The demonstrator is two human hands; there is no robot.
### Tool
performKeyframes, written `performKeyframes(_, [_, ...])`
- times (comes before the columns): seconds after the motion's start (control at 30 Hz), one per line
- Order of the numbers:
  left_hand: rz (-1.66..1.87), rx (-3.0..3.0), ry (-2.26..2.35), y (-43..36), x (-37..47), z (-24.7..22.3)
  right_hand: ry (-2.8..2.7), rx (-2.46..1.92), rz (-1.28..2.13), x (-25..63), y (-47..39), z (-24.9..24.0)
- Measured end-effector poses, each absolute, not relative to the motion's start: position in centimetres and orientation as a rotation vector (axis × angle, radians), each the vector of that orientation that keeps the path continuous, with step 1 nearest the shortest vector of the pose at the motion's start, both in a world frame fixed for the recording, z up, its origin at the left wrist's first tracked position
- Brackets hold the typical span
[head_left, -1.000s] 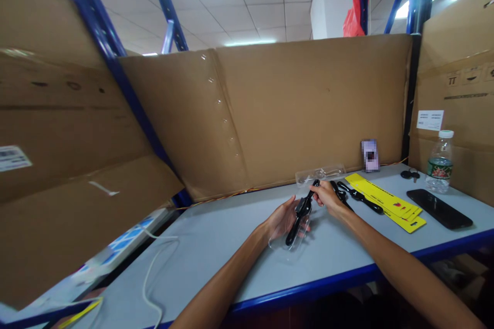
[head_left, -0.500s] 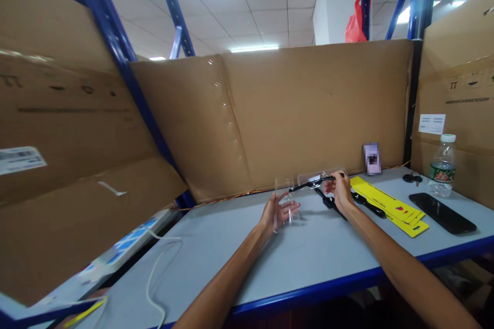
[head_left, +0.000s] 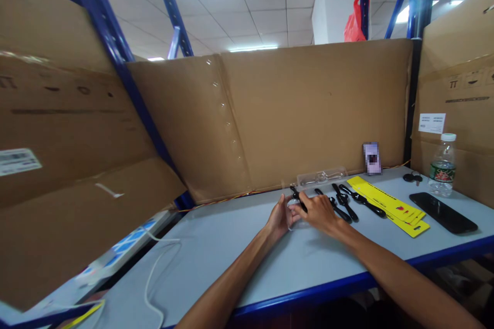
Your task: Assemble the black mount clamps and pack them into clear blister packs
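Head view: your left hand (head_left: 278,217) and right hand (head_left: 320,212) close together, clamped on a clear plastic tray (head_left: 300,224) and slim black tool (head_left: 294,193) respectively; three similar glossy black tools (head_left: 345,202) lie at 3 o'clock.

The bottle (head_left: 442,167) is showing clear, smooth plastic; the phone (head_left: 443,213), a glossy black face. The black tools (head_left: 362,200) are presenting a glossy finish. The tabletop (head_left: 216,247) is appearing smooth and pale, the back panel (head_left: 309,113) matt brown cardboard, creased and taped. The rack post (head_left: 133,97) is reflecting light from glossy blue paint.
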State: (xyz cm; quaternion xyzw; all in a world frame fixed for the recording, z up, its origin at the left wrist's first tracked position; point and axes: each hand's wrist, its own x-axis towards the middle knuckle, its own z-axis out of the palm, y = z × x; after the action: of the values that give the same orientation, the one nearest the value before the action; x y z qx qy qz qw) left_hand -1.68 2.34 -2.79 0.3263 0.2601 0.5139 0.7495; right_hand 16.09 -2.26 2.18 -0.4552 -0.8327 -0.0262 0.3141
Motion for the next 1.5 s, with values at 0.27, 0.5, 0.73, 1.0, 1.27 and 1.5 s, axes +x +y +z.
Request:
performKeyframes(0.27, [1.130,0.665,0.567,1.9,-1.9,-2.7,-2.331,-1.013,-0.067,16.2,-2.5,2.8])
performKeyframes(0.5, [1.174,0.630,0.610,1.2,-2.6,-2.3,-2.355,-0.917,-0.083,15.7,-2.3,2.2])
performKeyframes(0.73, [1.179,0.608,0.516,2.0,-3.9,-2.1,-1.994,-1.317,-0.204,19.9,0.9,4.1])
performKeyframes(1.0, [1.298,0.477,0.612,2.1,-4.1,-1.9,-1.547,-2.255,0.132,29.8,5.5,2.6])
performKeyframes(1.27, [1.348,0.461,0.677,2.1,-4.0,-1.6,-1.482,-2.362,0.260,32.4,6.8,1.2])
performKeyframes(1.5, [1.379,0.461,0.622,2.6,-4.5,-1.8,-1.467,-2.344,0.240,32.5,6.5,1.6])
